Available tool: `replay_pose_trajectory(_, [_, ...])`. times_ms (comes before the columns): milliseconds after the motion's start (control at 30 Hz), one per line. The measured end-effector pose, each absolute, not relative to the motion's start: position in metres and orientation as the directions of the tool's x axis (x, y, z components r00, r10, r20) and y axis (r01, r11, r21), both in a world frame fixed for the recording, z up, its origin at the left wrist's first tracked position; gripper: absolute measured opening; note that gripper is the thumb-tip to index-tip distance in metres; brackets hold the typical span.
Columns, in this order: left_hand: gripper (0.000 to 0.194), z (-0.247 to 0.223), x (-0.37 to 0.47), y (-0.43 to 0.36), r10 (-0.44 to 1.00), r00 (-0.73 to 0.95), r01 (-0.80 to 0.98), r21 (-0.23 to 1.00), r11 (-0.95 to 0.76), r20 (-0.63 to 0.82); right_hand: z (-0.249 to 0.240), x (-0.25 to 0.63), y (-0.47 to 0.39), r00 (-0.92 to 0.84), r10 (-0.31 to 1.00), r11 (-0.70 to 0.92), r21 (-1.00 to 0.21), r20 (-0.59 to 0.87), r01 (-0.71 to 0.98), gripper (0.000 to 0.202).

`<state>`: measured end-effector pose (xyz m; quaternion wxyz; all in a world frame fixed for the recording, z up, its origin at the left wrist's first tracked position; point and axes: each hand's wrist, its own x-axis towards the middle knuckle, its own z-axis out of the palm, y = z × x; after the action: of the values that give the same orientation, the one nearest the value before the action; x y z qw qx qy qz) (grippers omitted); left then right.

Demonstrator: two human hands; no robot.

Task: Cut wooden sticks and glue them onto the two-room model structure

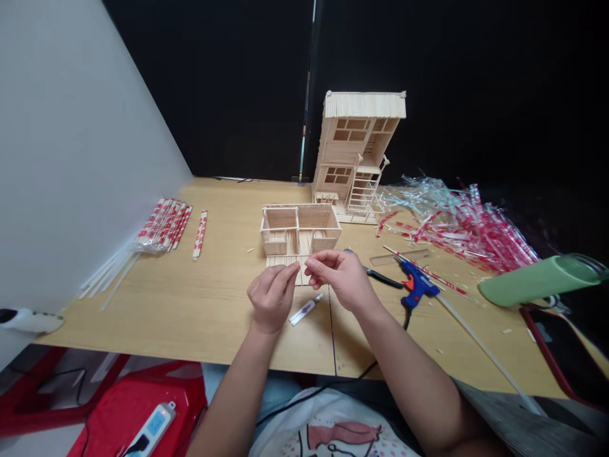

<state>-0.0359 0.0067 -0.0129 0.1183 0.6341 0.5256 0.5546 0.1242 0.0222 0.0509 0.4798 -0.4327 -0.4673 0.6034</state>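
My left hand (272,297) is closed in a pinch, held over the near edge of a small roofless stick model (328,244). Close beside it on the right, my right hand (343,279) also pinches thumb against fingers, the fingertips of both hands almost meeting. Whatever either hand holds is too small to make out. Below and between the hands a short white marked strip (304,311) lies on the wooden table (223,324). Part of the model's front floor is hidden by my fingers.
A taller stick house (366,106) stands behind. To the right are a blue glue gun (419,285), a ruler, crumpled wrappers (480,228), a green bottle (537,279) and a phone (566,349). Wrapped sticks (164,222) and white glue sticks (109,273) lie left.
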Motion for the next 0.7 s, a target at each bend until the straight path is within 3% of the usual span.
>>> replay_pose_trajectory(200, [0.013,-0.012,-0.034,0.008,0.814,-0.183,0.498,0.766,-0.406,0.551,0.051,0.121,0.029,-0.176,0.981,-0.108,-0.984,-0.082,-0.142,0.032])
replay_pose_trajectory(367, [0.016,0.000,-0.032,0.014,0.852,-0.181,0.402,0.827,-0.392,0.491,0.053,0.127,0.041,-0.224,0.974,0.079,-0.982,0.039,0.174,0.017])
replay_pose_trajectory(500, [0.015,0.008,-0.037,0.022,0.872,-0.115,0.439,0.811,-0.385,0.476,0.057,0.130,0.056,-0.359,0.912,0.360,-0.803,0.196,0.476,0.012])
replay_pose_trajectory(600, [0.012,0.009,-0.039,0.028,0.880,-0.081,0.490,0.787,-0.375,0.469,0.056,0.129,0.067,-0.455,0.851,0.500,-0.670,0.262,0.549,0.015])
replay_pose_trajectory(700, [0.011,0.007,-0.040,0.038,0.894,-0.068,0.504,0.789,-0.351,0.442,0.050,0.128,0.076,-0.483,0.827,0.546,-0.616,0.288,0.567,0.013])
